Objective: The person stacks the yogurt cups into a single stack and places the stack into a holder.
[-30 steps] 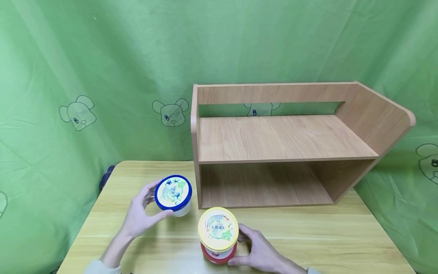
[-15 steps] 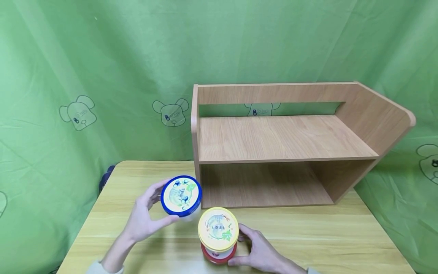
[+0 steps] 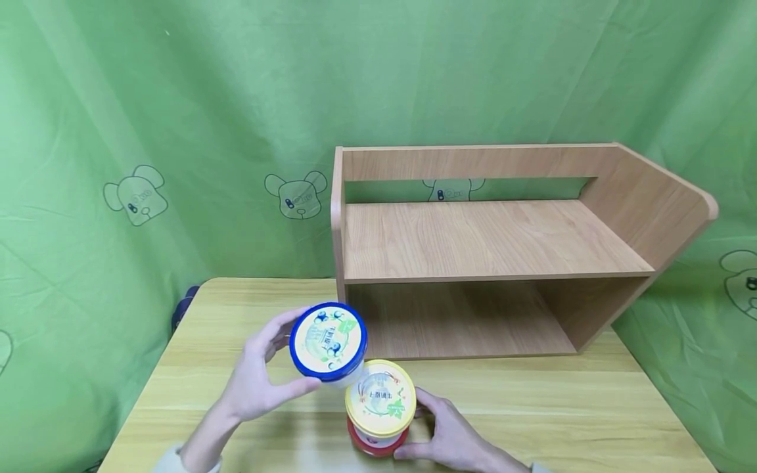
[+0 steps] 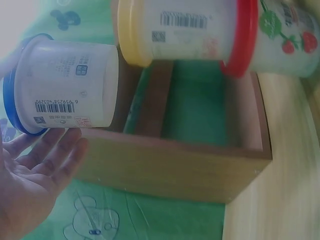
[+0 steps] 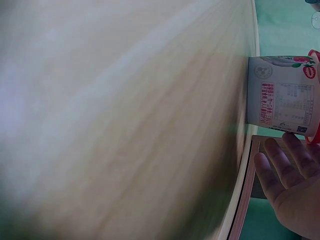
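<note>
Thumb and fingers of my left hand (image 3: 254,381) grip a tub with a blue lid (image 3: 328,341), held up off the table. A yellow-lidded tub (image 3: 381,397) stands on top of a red-lidded tub (image 3: 378,449), and the blue-lidded tub overlaps the yellow lid's upper left edge in the head view. My right hand (image 3: 452,437) holds the red-lidded tub from its right side. In the left wrist view the blue-lidded tub (image 4: 75,85) is apart from the yellow-lidded tub (image 4: 185,32). The right wrist view shows strawberry pictures on the red-lidded tub (image 5: 285,95), beside the fingers.
Behind the tubs, a two-level wooden shelf (image 3: 497,240) stands on the wood-grain table (image 3: 532,407). Its left side panel (image 3: 338,223) is just beyond the blue-lidded tub. A green curtain (image 3: 177,98) with bear drawings hangs at the back.
My left hand has carried the blue-lidded tub rightward, close to the stack. The yellow-lidded tub has shifted slightly right on top of the red-lidded one. My right hand has stayed in place.
</note>
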Demonstrator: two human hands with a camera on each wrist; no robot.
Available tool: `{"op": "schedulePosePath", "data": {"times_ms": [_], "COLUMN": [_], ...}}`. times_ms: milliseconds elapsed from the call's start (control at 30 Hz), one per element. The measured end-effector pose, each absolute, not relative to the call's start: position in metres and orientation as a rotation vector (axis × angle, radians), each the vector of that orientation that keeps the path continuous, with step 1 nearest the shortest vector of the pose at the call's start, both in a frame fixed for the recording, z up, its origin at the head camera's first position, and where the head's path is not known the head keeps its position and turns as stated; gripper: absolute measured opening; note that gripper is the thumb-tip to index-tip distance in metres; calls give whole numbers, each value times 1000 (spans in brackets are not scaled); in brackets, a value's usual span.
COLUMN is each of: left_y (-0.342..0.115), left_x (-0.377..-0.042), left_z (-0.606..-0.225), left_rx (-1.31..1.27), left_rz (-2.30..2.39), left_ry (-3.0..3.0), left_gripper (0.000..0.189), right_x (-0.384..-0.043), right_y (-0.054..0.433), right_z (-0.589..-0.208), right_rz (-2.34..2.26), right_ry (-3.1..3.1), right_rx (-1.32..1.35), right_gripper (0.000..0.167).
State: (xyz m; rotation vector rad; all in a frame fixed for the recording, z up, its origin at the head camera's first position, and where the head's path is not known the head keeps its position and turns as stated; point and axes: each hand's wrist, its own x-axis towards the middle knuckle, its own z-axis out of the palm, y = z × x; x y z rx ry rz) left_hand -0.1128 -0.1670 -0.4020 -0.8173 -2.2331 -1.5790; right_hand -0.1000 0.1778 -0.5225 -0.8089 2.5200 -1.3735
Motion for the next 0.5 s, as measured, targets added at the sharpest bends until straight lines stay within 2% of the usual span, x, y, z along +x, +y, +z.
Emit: {"op": "schedulePosePath", "data": {"times_ms": [500], "left_y": [-136], "left_x": [-110], "left_z": [-396], "left_rx": [-1016], "left_rz": [-1642], "left_ry": [-2243], "left_gripper": [92], "right_x": [-101], "right_y": [177], "right_z": [-521], "right_rz": [-1336], "right_ry": [2466], "right_rx": [-706], "right_gripper": [77]}}
